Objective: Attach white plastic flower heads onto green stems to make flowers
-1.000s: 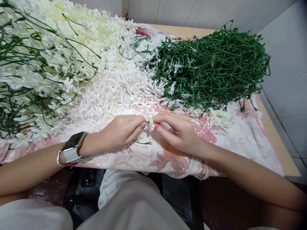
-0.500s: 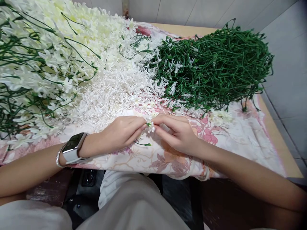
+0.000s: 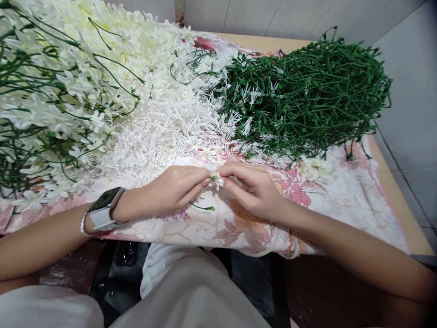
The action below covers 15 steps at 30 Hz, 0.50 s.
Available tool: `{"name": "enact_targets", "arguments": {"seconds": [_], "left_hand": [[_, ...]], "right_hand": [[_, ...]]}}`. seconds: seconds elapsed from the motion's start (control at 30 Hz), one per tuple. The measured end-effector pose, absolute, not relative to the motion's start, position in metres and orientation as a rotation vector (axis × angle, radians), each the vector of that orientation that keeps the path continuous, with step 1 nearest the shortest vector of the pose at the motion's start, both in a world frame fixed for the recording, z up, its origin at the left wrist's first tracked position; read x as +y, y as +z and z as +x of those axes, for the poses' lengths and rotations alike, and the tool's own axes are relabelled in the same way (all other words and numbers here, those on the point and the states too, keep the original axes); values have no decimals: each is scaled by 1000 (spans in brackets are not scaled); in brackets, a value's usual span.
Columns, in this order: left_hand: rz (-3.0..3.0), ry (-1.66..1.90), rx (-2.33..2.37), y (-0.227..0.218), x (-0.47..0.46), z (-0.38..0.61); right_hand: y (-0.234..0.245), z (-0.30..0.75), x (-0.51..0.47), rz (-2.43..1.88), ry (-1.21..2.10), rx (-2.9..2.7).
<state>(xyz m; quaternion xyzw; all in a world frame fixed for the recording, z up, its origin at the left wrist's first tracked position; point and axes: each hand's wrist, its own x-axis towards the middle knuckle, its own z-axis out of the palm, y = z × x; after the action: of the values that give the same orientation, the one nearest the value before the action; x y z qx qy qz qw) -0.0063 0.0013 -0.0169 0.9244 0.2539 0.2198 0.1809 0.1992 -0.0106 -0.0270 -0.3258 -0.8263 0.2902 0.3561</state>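
My left hand [image 3: 180, 186] is closed in a pinch on a thin green artificial stem [image 3: 204, 207], whose loose end hangs out below the fingers. Facing it, my right hand [image 3: 251, 189] pinches a small white artificial flower [image 3: 217, 181] between thumb and forefinger. The flower sits at the green tip of the stem, between both sets of fingertips. Several loose white flower heads [image 3: 206, 151] lie on the cloth just beyond. How the fingers press on the flower's far side is hidden.
A floral cloth [image 3: 201, 230] covers the table [image 3: 413, 228]. Assembled white flowers [image 3: 85, 86] with stems pile up at left, thin white stamen pieces [image 3: 160, 132] in the middle, and a heap of green stems [image 3: 317, 95] at right. Tiled wall [image 3: 252, 16] stands behind.
Both hands stay nearly in place, with only a slight shift of the fingertips and flower. The flower and stem remain pinched between them.
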Motion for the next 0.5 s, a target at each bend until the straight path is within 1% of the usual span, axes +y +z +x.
{"name": "enact_targets", "arguments": {"seconds": [0.5], "left_hand": [[2647,627,696,-21,-1,-6]], "right_hand": [[-24,197,-14,-872,861,-2129]]}}
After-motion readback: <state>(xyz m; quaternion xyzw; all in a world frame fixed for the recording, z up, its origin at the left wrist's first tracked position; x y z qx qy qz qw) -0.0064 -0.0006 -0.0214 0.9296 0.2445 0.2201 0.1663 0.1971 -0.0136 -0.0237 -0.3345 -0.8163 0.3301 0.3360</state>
